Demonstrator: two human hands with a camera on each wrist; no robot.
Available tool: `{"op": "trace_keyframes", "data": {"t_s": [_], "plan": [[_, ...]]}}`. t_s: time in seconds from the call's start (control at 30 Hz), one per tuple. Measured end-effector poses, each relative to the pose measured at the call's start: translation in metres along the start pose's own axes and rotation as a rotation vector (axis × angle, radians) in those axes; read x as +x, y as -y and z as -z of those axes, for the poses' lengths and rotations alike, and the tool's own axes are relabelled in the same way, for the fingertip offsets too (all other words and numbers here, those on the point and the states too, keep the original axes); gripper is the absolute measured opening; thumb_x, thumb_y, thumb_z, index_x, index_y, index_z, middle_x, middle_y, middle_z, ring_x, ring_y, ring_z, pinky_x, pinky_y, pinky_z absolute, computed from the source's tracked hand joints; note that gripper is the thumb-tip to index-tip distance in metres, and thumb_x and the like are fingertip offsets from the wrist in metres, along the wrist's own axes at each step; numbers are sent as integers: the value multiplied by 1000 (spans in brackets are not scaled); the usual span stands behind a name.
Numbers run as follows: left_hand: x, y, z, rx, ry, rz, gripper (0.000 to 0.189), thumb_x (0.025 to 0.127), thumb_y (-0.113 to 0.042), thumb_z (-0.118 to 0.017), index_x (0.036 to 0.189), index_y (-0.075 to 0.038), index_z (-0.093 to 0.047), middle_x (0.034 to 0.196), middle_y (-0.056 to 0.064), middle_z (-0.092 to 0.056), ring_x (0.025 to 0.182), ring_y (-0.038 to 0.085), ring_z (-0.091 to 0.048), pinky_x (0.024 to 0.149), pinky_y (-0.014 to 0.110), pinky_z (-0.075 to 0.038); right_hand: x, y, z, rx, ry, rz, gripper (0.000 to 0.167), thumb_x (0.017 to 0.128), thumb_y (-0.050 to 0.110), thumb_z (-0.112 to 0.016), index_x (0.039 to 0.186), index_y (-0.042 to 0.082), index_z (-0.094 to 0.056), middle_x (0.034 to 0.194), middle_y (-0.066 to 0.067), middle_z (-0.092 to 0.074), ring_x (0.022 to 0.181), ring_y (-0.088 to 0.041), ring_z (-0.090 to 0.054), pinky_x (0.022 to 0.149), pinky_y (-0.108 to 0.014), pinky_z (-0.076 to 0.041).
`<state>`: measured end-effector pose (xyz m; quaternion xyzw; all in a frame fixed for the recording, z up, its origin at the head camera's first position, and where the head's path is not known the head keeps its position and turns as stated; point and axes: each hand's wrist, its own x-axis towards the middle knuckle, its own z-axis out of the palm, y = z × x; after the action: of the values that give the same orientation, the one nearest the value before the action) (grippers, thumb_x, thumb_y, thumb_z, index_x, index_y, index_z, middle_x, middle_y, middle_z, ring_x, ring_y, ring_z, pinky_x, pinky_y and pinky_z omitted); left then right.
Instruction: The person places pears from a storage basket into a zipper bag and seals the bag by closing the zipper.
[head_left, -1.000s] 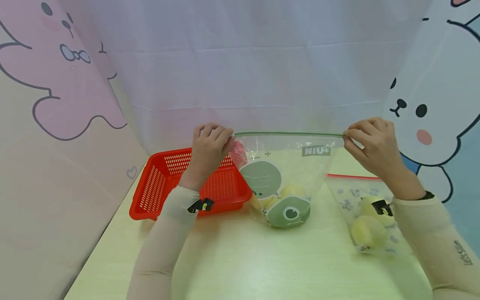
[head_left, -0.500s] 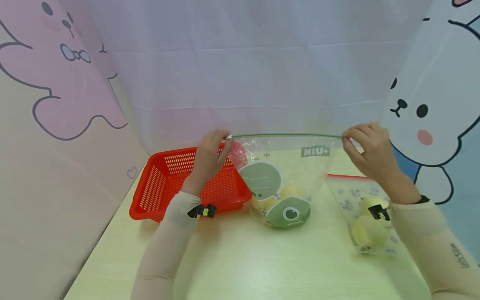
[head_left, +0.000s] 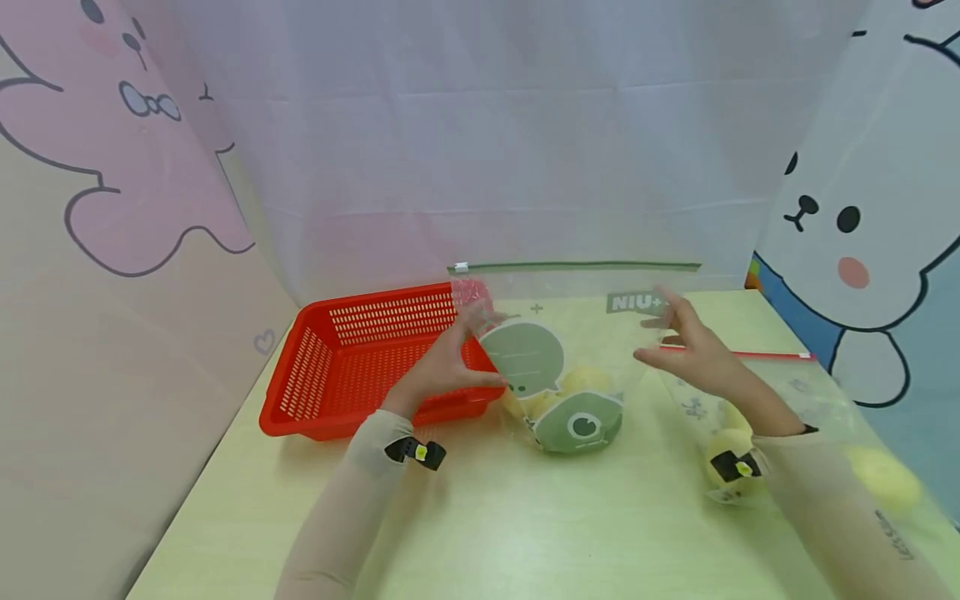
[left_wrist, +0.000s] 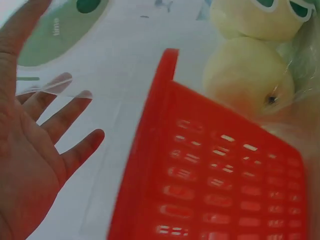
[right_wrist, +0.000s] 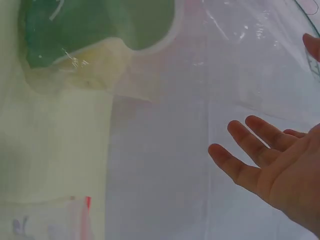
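Note:
A clear zip bag with green prints stands upright in the middle of the head view. Its green closure strip runs straight along the top, with a white slider at the left end. Pale yellow round fruits lie in its bottom. My left hand is spread at the bag's left side, thumb in front and fingers behind the film. On the right side, my right hand has its fingers loosely extended toward the bag, partly behind it. Both palms hold nothing in the wrist views.
A red plastic basket with slotted walls stands on the left, close to the bag. To the right lies another zip bag with a red strip and yellow fruit, partly covered by my right sleeve. A white curtain hangs behind.
Both hands have let go of the strip's ends and come down to the bag's sides, fingers spreading. The bag stays upright, and the white slider at its left end is now in plain view.

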<state>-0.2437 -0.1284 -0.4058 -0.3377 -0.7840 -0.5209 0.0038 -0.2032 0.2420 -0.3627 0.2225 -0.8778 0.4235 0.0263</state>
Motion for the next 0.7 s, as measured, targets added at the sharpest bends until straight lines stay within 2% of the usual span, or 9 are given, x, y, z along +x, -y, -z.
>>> {"op": "trace_keyframes", "data": {"t_s": [0.07, 0.17, 0.27, 0.37, 0.47, 0.53, 0.6, 0.7], "plan": [[0, 4, -5, 15, 36, 2, 89, 76, -16, -87, 149, -16, -37, 140, 0, -53, 131, 21, -46, 111, 59, -28, 0, -7, -6, 51, 63, -4, 68, 94, 6, -67, 142, -1, -20, 148, -26, -33, 133, -47, -40, 100, -61, -38], [0, 9, -11, 9, 53, 20, 66, 80, -16, -84, 138, -14, -52, 128, -1, -62, 120, 19, -55, 106, 53, -37, 0, -16, -14, 91, 125, 20, 50, 96, 5, -64, 133, -4, -33, 154, -23, -30, 135, -46, -40, 100, -52, -45], [2, 12, -17, 28, 45, 14, 37, 89, -15, -76, 124, -11, -64, 113, 0, -68, 106, 18, -62, 99, 44, -46, 1, -25, -21, 144, 134, 57, 35, 100, 5, -57, 134, 0, -48, 147, -16, -45, 130, -29, -50, 94, -31, -50], [5, 13, -23, 89, 16, -40, 19, 95, -10, -68, 114, -6, -68, 103, 3, -71, 96, 19, -65, 92, 36, -51, 2, -30, -25, 224, 123, 98, 19, 103, 4, -50, 121, 1, -56, 132, -1, -63, 117, -9, -58, 90, -19, -48], [8, 11, -28, 134, -31, -98, 12, 96, -5, -64, 108, -3, -67, 98, 8, -72, 90, 22, -67, 86, 34, -53, 1, -32, -27, 294, 124, 144, 17, 104, 0, -46, 117, 3, -56, 122, 11, -67, 108, -1, -62, 90, -17, -47], [9, 9, -30, 124, -56, -107, 10, 96, -3, -63, 106, -3, -66, 96, 9, -71, 88, 23, -66, 84, 34, -54, -1, -30, -27, 314, 119, 164, 18, 103, -2, -45, 116, 4, -56, 119, 12, -69, 106, -2, -64, 89, -18, -49], [8, 6, -32, 94, -67, -93, 10, 95, -1, -63, 105, -3, -65, 96, 10, -71, 87, 23, -66, 83, 34, -54, -4, -28, -25, 314, 115, 163, 18, 104, -2, -44, 116, 4, -56, 117, 12, -69, 104, -4, -66, 88, -19, -50], [5, 2, -35, 1, -54, -45, 11, 95, 0, -62, 106, -3, -63, 100, 13, -71, 89, 23, -67, 82, 34, -55, -10, -23, -21, 324, 115, 144, 17, 104, 0, -43, 115, 3, -56, 115, 10, -71, 101, -9, -69, 81, -25, -55]]}}
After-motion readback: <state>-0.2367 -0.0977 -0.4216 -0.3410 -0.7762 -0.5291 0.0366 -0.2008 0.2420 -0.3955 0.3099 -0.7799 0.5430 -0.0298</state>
